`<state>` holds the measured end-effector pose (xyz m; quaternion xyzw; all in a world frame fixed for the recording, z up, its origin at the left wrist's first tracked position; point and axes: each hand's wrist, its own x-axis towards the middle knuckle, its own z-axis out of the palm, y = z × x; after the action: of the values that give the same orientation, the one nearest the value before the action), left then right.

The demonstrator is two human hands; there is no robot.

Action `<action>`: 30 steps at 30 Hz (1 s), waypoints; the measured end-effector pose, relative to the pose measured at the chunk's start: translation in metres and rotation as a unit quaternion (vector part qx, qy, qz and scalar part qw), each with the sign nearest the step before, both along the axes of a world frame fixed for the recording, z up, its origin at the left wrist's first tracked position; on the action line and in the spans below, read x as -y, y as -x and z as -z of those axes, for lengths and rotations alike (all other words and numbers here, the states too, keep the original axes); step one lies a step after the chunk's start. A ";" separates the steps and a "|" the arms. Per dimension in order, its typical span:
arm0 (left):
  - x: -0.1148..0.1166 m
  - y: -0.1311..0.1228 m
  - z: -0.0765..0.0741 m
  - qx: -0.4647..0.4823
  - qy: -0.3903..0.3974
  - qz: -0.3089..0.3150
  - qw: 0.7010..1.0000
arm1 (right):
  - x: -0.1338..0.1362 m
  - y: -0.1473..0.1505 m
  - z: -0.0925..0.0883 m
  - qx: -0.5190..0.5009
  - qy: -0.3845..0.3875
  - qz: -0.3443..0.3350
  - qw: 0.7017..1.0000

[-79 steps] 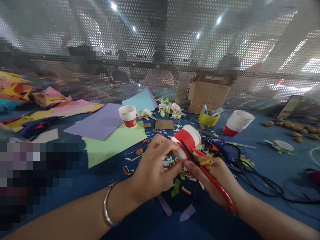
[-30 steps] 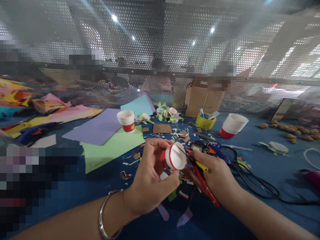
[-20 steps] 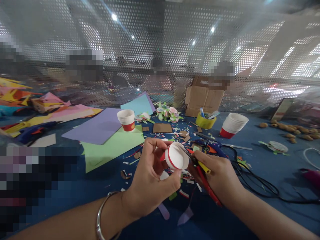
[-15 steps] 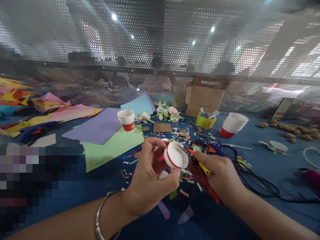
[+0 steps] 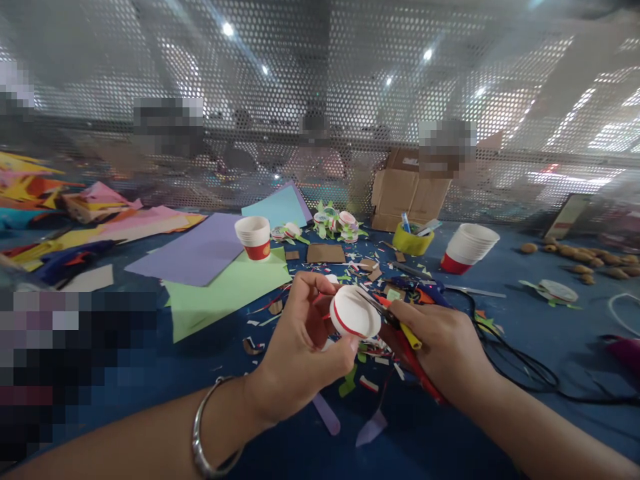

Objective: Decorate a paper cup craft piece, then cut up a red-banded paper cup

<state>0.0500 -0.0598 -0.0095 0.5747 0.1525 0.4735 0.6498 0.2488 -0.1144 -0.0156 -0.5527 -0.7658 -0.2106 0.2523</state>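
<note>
My left hand (image 5: 300, 360) grips a cut-down paper cup (image 5: 356, 312), white inside with a red band round its side. The cup's open mouth is tilted toward me. In my right hand (image 5: 445, 343) is a pair of scissors (image 5: 384, 308) with red and yellow on the handles. Their blades meet the cup's upper right rim; how far apart the blades are is hard to make out. Paper scraps (image 5: 369, 384) in white, red and green lie on the blue table beneath both hands.
Stacked paper cups (image 5: 470, 248) stand at right, another stack (image 5: 253, 237) at left by purple (image 5: 195, 250) and green sheets (image 5: 220, 300). Behind are small paper turtles (image 5: 330, 223), a yellow pen holder (image 5: 413, 240) and a cardboard box (image 5: 411, 197). A glue gun (image 5: 420, 288) trails a black cable.
The cup has turned slightly and shifted a little to the right in my left hand. The scissors stay at its rim, with my right hand almost in place.
</note>
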 end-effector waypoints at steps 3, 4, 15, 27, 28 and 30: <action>0.000 0.001 0.001 0.006 0.001 0.006 1.000 | 0.001 0.000 -0.001 0.005 -0.011 -0.004 1.000; -0.001 0.001 0.002 0.008 0.000 0.006 1.000 | 0.001 0.000 -0.001 0.005 -0.011 -0.004 1.000; -0.002 0.004 0.006 0.013 -0.017 0.038 0.999 | 0.002 -0.002 -0.003 0.016 -0.016 -0.015 1.000; -0.004 0.006 0.005 0.015 -0.022 0.062 0.998 | 0.004 -0.005 -0.001 0.018 -0.005 -0.026 0.999; -0.004 0.006 0.005 0.014 -0.023 0.063 0.998 | 0.004 -0.005 -0.001 0.020 -0.007 -0.026 0.999; -0.004 0.006 0.005 0.017 -0.027 0.063 0.998 | 0.004 -0.005 -0.002 0.020 -0.009 -0.025 0.999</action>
<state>0.0438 -0.0557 -0.0143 0.5925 0.0923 0.4448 0.6653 0.2535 -0.1184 -0.0141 -0.5271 -0.7824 -0.2220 0.2465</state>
